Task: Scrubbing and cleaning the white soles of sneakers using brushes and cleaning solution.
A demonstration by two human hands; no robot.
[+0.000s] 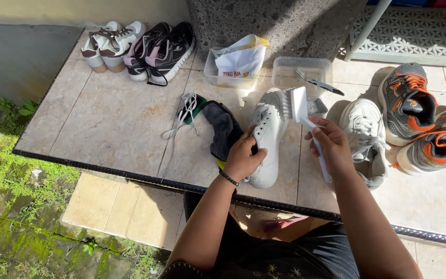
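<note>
Tiled ledge: white shoe probably within left grip.

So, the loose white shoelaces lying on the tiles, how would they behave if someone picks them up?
The white shoelaces lie in limp loops beside the dark cloth, so they would probably dangle and sag, not hold shape. They look thin, so likely very light. Pushed, they would likely bunch or tangle.
</note>
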